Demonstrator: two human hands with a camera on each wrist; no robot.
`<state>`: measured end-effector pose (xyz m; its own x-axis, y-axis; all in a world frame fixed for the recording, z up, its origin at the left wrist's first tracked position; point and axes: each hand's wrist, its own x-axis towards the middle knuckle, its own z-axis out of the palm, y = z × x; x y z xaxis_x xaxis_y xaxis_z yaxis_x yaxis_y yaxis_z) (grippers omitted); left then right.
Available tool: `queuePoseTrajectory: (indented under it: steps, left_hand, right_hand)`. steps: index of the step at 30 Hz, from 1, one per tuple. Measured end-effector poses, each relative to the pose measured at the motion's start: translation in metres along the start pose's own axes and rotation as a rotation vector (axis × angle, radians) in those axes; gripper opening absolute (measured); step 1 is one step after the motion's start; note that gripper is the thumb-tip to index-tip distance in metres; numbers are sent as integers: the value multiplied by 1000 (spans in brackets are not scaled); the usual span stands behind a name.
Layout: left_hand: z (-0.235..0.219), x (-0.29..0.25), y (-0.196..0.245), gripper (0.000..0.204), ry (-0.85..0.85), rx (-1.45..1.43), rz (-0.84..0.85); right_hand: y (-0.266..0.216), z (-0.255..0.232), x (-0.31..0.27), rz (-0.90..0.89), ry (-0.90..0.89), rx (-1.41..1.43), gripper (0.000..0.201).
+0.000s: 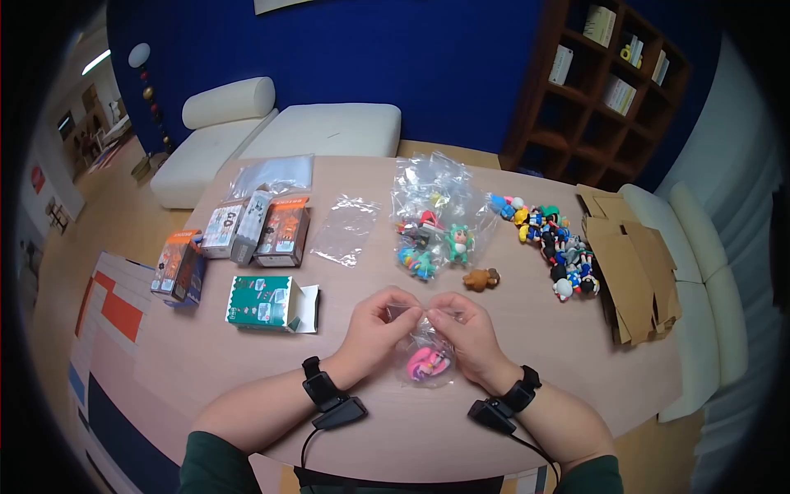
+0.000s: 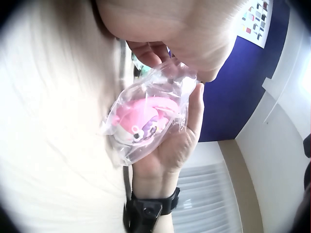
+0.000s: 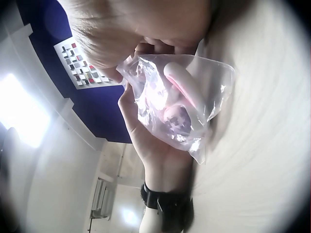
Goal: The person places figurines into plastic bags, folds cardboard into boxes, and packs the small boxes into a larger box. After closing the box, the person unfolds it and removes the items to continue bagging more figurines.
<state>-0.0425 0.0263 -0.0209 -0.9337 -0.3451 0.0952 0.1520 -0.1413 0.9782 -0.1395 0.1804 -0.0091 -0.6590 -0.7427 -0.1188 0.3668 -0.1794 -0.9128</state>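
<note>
Between both hands hangs a clear plastic bag (image 1: 425,338), pinched along its upper edge. A pink toy figure (image 1: 429,363) with purple parts lies inside, and its printed face shows through the film in the left wrist view. My left hand (image 1: 380,333) grips one side of the edge with thumb and curled fingers. The right hand (image 1: 467,336) pinches the other side, thumbs almost meeting. Just beyond the fingers lies a brown toy figure (image 1: 481,280). In the right wrist view the bag (image 3: 182,102) looks crinkled and shiny near the fingers.
Several bagged figures (image 1: 428,222) sit farther back, beside a flat plastic bag (image 1: 346,230). Loose figures (image 1: 553,247) cluster right, next to flattened cardboard (image 1: 634,272). Left stand an open green box (image 1: 262,302), orange-topped boxes (image 1: 282,235) and more plastic bags (image 1: 276,174).
</note>
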Motion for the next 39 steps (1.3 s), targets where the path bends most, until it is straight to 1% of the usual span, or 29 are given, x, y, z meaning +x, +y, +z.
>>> queuePoseTrajectory:
  steps: [2,3,5,6,8,9,11,12,14,15,17,18,20,21,22,24,25,27,29,30,31,32,33,34,35,36,37,38,39]
  left_hand:
    - [1,1,-3,9,30,-1,29]
    - [0,1,-3,9,22,5,25]
    - [-2,3,-3,24,-44,-21,-67]
    - [1,3,-2,24,-59,-12,-70]
    - [11,3,4,55,-179,-38,11]
    - [13,1,7,55,-193,-29,10]
    - [16,-1,13,77,-341,387,-22]
    - [17,-1,14,77,-353,398,-20]
    - [19,-2,15,80,-276,311,-135]
    - [18,-1,14,80,-283,320,-134]
    - [13,2,8,76,-119,116,-66]
    - [12,4,6,76,-127,121,-64]
    - [8,11,7,71,42,39,10]
    - [5,14,8,66,67,70,55]
    - [5,21,14,66,52,78,64]
    - [5,34,26,63,156,225,85]
    - [7,46,35,64,178,285,106]
    - [9,80,45,69,142,308,338]
    - [11,114,53,79,214,465,424]
    - [10,132,52,79,217,470,425]
    - [9,152,48,85,250,637,379]
    - [15,160,51,91,279,804,331]
    - [22,161,51,96,214,804,223]
    - [15,167,39,96,208,807,228]
    - [-1,176,16,94,307,1088,425]
    - [-10,182,3,92,407,1362,627]
    - [-3,172,19,82,374,1216,549]
    - [3,159,35,82,358,1215,549]
    - [4,145,49,77,331,1101,499]
  right_hand:
    - [-2,0,2,-44,-18,-116,12]
    - [-5,0,2,-47,-12,-109,12]
    - [-11,-2,0,-18,-27,-153,13]
    - [-11,-3,0,-27,-16,-142,13]
    - [-8,-6,3,-194,40,-72,14]
    - [-8,-9,5,-205,50,-63,14]
    - [-9,-15,12,-267,184,45,18]
    - [-10,-17,13,-279,191,55,18]
    - [-12,-19,16,-248,211,76,25]
    - [-9,-21,19,-256,214,84,25]
    - [-1,-26,27,-352,59,6,30]
    - [-1,-28,27,-360,64,10,30]
    - [-2,-32,29,-203,-37,-20,31]
    - [0,-33,30,-217,-43,-102,28]
    - [-1,-34,29,-235,-37,-97,28]
    - [-2,-35,29,-147,-60,-87,26]
    - [2,-37,32,-176,-54,-69,25]
    - [1,-35,31,-170,-55,-98,25]
    - [1,-34,30,-165,-59,-128,24]
    - [2,-33,30,-166,-71,-117,24]
    - [2,-33,30,-171,-81,-104,24]
    - [2,-34,30,-177,-80,-99,24]
    - [2,-34,30,-184,-85,-101,23]
    - [2,-35,30,-190,-90,-106,23]
    - [2,-35,30,-195,-86,-105,23]
    - [3,-35,30,-190,-83,-112,22]
    - [3,-36,30,-185,-74,-116,22]
    - [3,-37,30,-186,-62,-110,22]
    - [3,-37,30,-202,-71,-125,22]
